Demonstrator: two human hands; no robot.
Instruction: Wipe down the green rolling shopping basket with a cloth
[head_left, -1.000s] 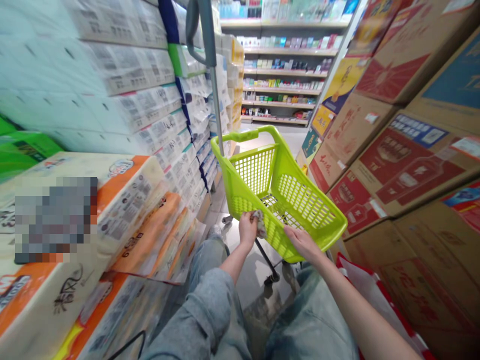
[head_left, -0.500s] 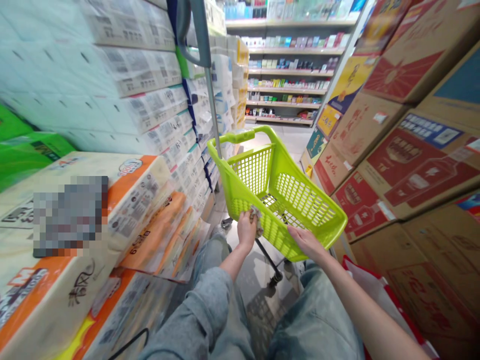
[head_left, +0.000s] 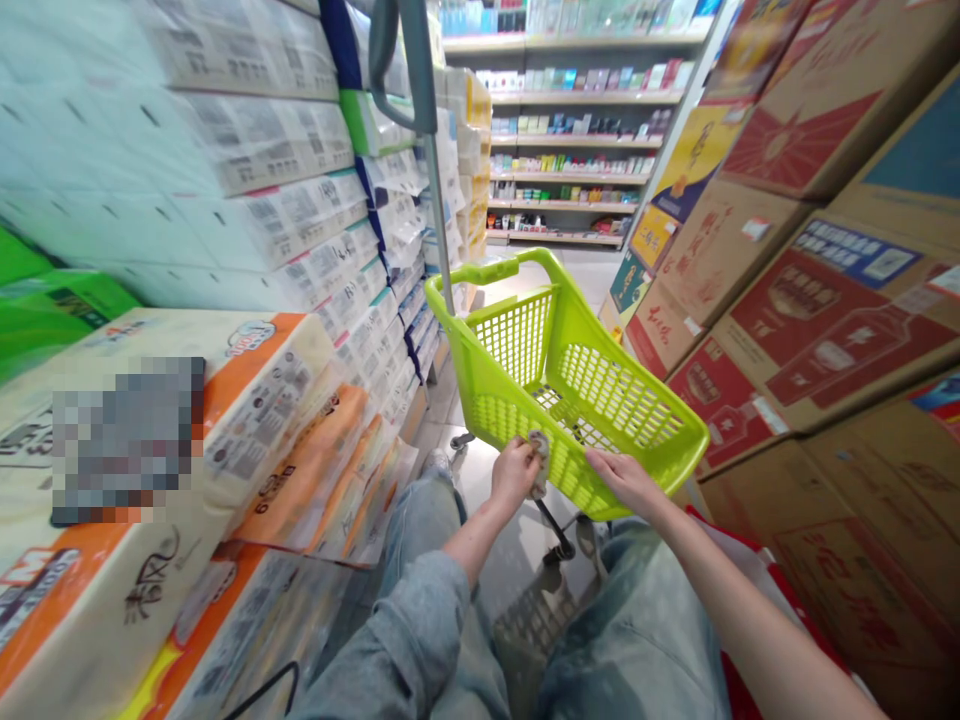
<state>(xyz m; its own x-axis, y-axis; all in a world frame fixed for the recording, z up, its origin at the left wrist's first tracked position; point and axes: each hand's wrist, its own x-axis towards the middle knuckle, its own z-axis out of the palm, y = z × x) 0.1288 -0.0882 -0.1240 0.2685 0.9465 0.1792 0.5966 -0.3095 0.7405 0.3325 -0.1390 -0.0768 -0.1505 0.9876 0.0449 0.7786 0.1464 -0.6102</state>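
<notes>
1. From my end, the green basket (head_left: 637, 395) stands mid-aisle on a wheeled frame (head_left: 559, 540) over a pale tiled floor (head_left: 435, 425), tall grey handle (head_left: 421, 80) rising at its far left corner.
2. On the left I've got stacked paper packs (head_left: 315, 225), with an orange-and-cream pack (head_left: 262, 385) nearer me and a pixelated dark object (head_left: 131, 440) lying on it. Printed cartons (head_left: 817, 310) wall the right side; stocked shelves (head_left: 574, 140) close the view ahead.
3. My left hand (head_left: 516, 472) is closed, fingers pinching a crumpled cloth (head_left: 538, 462) against the basket's near outer side.
4. My right hand (head_left: 622, 482) is closed over the near rim, its thumb along the top; I can't see all its fingers.
5. Against the frame half a second ago, the cloth sits slightly lower on the side and closer to my right hand, which keeps its place on the rim. The whole basket shows slightly further right in my view, as do the stacked paper packs.
</notes>
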